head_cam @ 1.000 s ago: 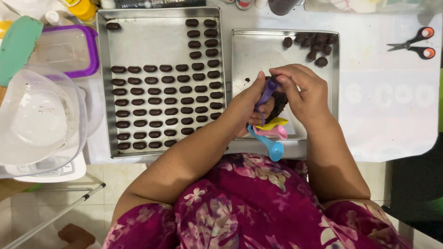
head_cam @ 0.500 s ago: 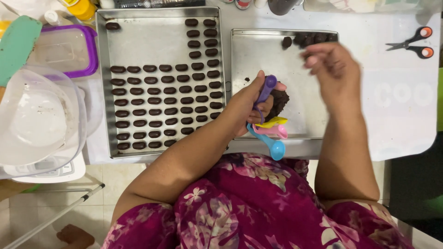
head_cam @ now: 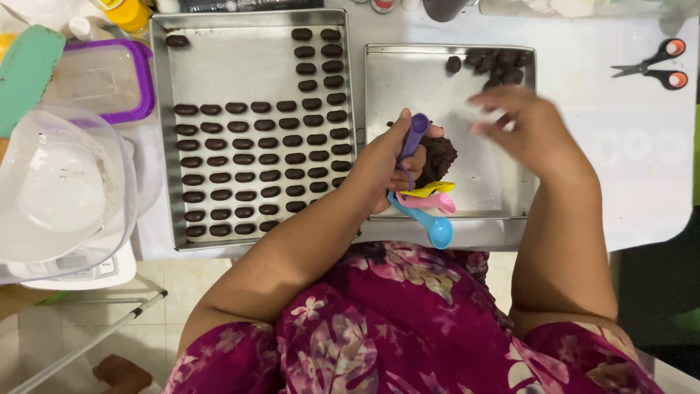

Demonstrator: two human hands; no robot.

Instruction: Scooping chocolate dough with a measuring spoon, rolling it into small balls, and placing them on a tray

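- My left hand is clamped on a lump of dark dough and the purple spoon of a measuring-spoon set; the yellow, pink and blue spoons fan out just below the fingers.
- My right hand hovers to the right of the dough, fingers spread and holding nothing, a little blurred.
- Both hands hang over the small tray; past the right hand, in its far corner, sits a cluster of dark pieces.
- Left of my left hand, the large tray carries rows of shaped dark pieces.
- Further left are a clear tub with a purple rim, a green lid, a clear bowl on a white scale.
- Far right of my right hand lie scissors with orange-ringed handles.
- The bottles and jars along the top edge are cut off; I cannot make out their labels.
- I cannot tell how much dough my left palm hides.
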